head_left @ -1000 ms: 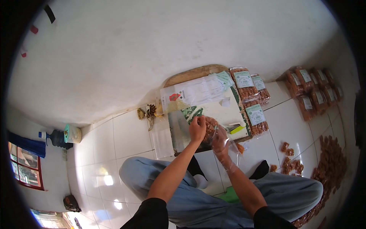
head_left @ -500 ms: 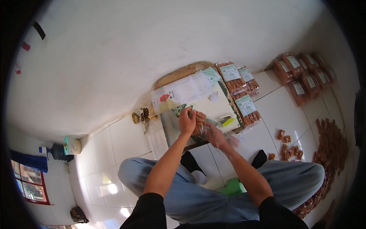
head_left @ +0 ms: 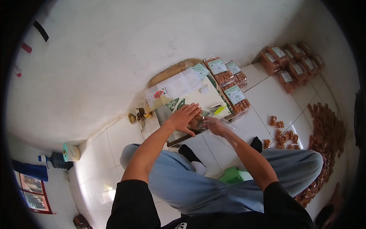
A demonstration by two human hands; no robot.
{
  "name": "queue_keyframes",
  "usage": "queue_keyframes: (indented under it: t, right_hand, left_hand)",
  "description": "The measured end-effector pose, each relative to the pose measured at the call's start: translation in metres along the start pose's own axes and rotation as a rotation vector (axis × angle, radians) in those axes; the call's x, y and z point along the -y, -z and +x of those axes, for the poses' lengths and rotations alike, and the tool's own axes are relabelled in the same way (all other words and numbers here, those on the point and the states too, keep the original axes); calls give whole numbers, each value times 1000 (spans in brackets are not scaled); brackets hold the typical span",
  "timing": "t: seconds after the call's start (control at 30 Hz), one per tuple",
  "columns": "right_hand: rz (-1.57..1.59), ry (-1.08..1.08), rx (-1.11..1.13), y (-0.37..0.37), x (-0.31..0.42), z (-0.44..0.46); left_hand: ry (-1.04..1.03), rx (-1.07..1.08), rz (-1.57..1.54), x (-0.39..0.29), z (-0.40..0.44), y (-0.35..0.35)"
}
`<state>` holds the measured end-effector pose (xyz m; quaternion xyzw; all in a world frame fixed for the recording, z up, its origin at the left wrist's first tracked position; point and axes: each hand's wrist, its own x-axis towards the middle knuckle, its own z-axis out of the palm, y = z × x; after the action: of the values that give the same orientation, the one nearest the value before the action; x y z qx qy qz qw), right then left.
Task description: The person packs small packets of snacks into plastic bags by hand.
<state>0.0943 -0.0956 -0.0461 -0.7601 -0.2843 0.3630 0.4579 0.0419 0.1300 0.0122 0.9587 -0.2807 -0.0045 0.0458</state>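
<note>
My left hand (head_left: 184, 117) lies with fingers spread over a clear plastic bag of brown snacks (head_left: 196, 121) on the low table (head_left: 193, 98). The palm covers much of this bag. At the bag's right end, my right hand (head_left: 215, 126) has its fingers closed on the loose clear plastic, which trails toward the wrist. Just beyond the right hand rests a small yellow-green tool (head_left: 219, 110), its kind unclear. Flat clear bags (head_left: 175, 88) with a red print lie at the table's far left, beside pale green labels (head_left: 199, 71).
Labelled snack packs (head_left: 235, 94) line the table's right edge. More packs (head_left: 286, 76) are stacked by the far right wall. Loose small packets (head_left: 282, 138) and a large heap of them (head_left: 326, 131) lie on the tiled floor at right. A green object (head_left: 231, 174) sits between my legs.
My left hand has gone from gripping the bag to lying spread over it. My right hand stays at the bag's plastic end. The view has shifted slightly.
</note>
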Motion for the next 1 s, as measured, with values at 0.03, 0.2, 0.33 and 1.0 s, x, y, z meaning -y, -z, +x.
queue_keyframes:
  t: [0.03, 0.2, 0.33, 1.0]
  right_hand:
    - [-15, -25, -24, -2, 0, 0]
    - [112, 504, 12, -32, -62, 29]
    - [-179, 191, 79, -20, -34, 16]
    - [817, -221, -248, 60, -38, -109]
  left_hand:
    - [-33, 109, 34, 2, -1, -2]
    - [-24, 187, 181, 12, -4, -20]
    - [-75, 168, 148, 9, -1, -15]
    - [130, 144, 84, 36, -3, -23]
